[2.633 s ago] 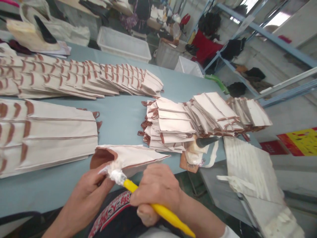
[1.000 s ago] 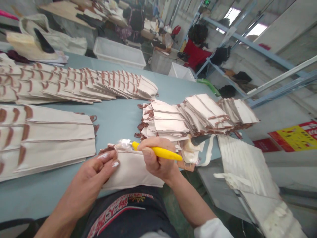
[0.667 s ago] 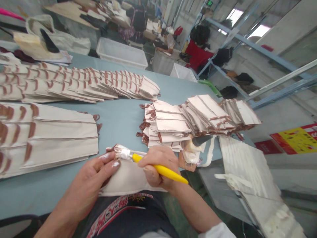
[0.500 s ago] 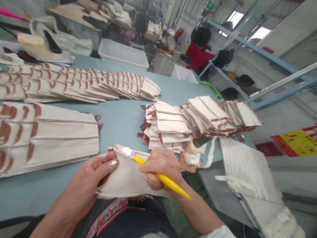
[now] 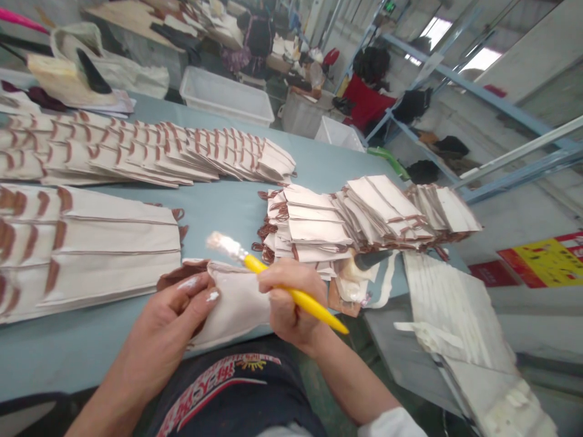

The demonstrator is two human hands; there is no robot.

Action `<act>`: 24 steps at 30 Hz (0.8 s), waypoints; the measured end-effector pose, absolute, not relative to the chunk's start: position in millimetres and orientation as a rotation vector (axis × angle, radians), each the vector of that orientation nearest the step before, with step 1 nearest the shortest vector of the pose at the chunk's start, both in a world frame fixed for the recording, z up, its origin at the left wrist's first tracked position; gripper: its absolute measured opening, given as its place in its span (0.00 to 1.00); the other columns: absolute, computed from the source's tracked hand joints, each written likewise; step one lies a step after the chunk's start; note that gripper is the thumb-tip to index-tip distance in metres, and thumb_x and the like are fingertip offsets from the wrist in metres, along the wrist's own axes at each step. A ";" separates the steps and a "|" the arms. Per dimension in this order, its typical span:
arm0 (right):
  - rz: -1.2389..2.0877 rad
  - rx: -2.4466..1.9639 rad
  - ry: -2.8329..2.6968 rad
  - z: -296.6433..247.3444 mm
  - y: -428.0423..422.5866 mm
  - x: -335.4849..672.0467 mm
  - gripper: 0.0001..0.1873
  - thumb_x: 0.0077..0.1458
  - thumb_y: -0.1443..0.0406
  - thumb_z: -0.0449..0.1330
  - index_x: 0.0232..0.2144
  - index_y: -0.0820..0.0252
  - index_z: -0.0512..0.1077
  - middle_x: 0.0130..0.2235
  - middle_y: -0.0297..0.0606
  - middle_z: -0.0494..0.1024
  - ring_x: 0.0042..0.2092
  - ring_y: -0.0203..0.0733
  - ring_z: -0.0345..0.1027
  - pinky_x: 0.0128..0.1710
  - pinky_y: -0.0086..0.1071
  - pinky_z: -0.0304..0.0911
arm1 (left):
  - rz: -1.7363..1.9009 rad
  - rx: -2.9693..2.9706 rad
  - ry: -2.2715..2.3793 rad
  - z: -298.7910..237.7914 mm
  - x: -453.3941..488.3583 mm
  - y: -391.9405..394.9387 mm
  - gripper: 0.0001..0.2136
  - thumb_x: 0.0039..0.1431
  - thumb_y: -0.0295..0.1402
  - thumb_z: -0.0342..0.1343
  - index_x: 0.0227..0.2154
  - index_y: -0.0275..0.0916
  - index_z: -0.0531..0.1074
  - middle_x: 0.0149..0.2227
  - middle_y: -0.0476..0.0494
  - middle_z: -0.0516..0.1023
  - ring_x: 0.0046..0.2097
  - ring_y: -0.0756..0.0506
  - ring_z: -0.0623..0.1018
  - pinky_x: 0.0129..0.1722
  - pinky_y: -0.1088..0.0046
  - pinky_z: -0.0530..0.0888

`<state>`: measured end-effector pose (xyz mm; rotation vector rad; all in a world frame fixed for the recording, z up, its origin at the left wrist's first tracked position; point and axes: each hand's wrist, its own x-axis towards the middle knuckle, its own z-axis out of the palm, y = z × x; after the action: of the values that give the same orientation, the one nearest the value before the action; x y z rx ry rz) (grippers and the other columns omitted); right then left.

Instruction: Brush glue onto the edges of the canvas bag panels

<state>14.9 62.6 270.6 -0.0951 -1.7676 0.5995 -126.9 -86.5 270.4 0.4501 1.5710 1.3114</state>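
My left hand (image 5: 182, 315) pinches the left end of a cream fabric piece (image 5: 239, 300) with a brown flap, held in front of my dark apron. White smears mark its thumb and a finger. In my right hand (image 5: 291, 297) is a paintbrush (image 5: 262, 267) with a yellow handle, its white-coated bristles pointing up and left, above the piece's top edge and apart from it. Rows of like cream pieces with brown edging (image 5: 118, 233) lie at the left. More pieces with brown loops (image 5: 314, 221) are stacked right of centre.
A long row of overlapped pieces (image 5: 150, 152) runs along the far side of the blue-grey table (image 5: 214, 209). Beyond its edge stands a white plastic bin (image 5: 228, 100). A container with a dark handle (image 5: 357, 273) sits near my right hand. A whitish board (image 5: 464, 328) juts out at the right.
The brush has lifted off the piece's top left corner and moved up. The left hand has turned the piece slightly, and its brown flap now shows.
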 end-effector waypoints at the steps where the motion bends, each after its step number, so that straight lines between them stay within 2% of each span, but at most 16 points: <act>1: 0.618 -0.160 -1.726 273.2 61.2 15.6 0.12 0.84 0.59 0.55 0.47 0.53 0.77 0.31 0.31 0.84 0.29 0.36 0.79 0.33 0.30 0.76 | 1.324 0.417 1.584 272.8 -125.4 -86.1 0.17 0.52 0.46 0.78 0.41 0.42 0.88 0.32 0.52 0.86 0.35 0.45 0.79 0.35 0.77 0.76; 6: 0.677 -0.177 -1.780 277.5 55.2 27.3 0.15 0.84 0.58 0.56 0.42 0.53 0.77 0.28 0.30 0.83 0.25 0.35 0.77 0.30 0.29 0.75 | 1.357 0.375 1.638 275.3 -123.5 -84.5 0.16 0.51 0.46 0.79 0.38 0.42 0.88 0.37 0.51 0.89 0.38 0.44 0.81 0.35 0.78 0.75; 10: 0.591 -0.066 -1.841 271.2 56.5 23.6 0.18 0.85 0.58 0.55 0.40 0.54 0.77 0.27 0.30 0.85 0.24 0.33 0.77 0.29 0.26 0.75 | 1.291 0.500 1.618 264.1 -129.0 -84.1 0.19 0.54 0.50 0.77 0.41 0.41 0.90 0.40 0.47 0.91 0.39 0.42 0.82 0.35 0.75 0.78; 14: 0.622 -0.127 -1.833 270.8 58.1 24.2 0.16 0.84 0.59 0.56 0.41 0.53 0.78 0.30 0.32 0.86 0.27 0.36 0.80 0.31 0.29 0.77 | 1.289 0.502 1.597 254.3 -132.0 -84.9 0.21 0.52 0.54 0.77 0.40 0.43 0.90 0.41 0.45 0.91 0.43 0.38 0.86 0.41 0.72 0.82; 18: 0.730 -0.130 -1.782 271.7 55.0 30.8 0.13 0.83 0.61 0.57 0.44 0.53 0.79 0.29 0.32 0.85 0.27 0.36 0.79 0.30 0.29 0.76 | 1.271 0.511 1.628 252.0 -131.0 -85.7 0.22 0.55 0.56 0.75 0.40 0.43 0.90 0.42 0.44 0.91 0.42 0.39 0.86 0.38 0.72 0.82; 21: 0.774 -0.180 -1.862 265.5 60.4 26.5 0.14 0.83 0.59 0.56 0.43 0.54 0.78 0.34 0.35 0.87 0.30 0.37 0.82 0.33 0.29 0.78 | 1.253 0.688 1.642 251.9 -129.2 -85.9 0.20 0.60 0.55 0.72 0.39 0.43 0.90 0.41 0.44 0.90 0.41 0.40 0.85 0.39 0.71 0.84; 24: 0.766 -0.307 -1.817 256.3 70.4 19.6 0.15 0.84 0.58 0.54 0.47 0.54 0.78 0.38 0.37 0.87 0.30 0.37 0.80 0.32 0.30 0.77 | 1.298 0.703 1.629 251.9 -127.1 -85.6 0.20 0.61 0.56 0.71 0.38 0.44 0.90 0.38 0.46 0.88 0.37 0.42 0.84 0.35 0.73 0.83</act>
<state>19.6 70.4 256.3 -0.3071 -1.8173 0.7659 -127.1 -85.6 251.9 0.7026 1.6287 1.2983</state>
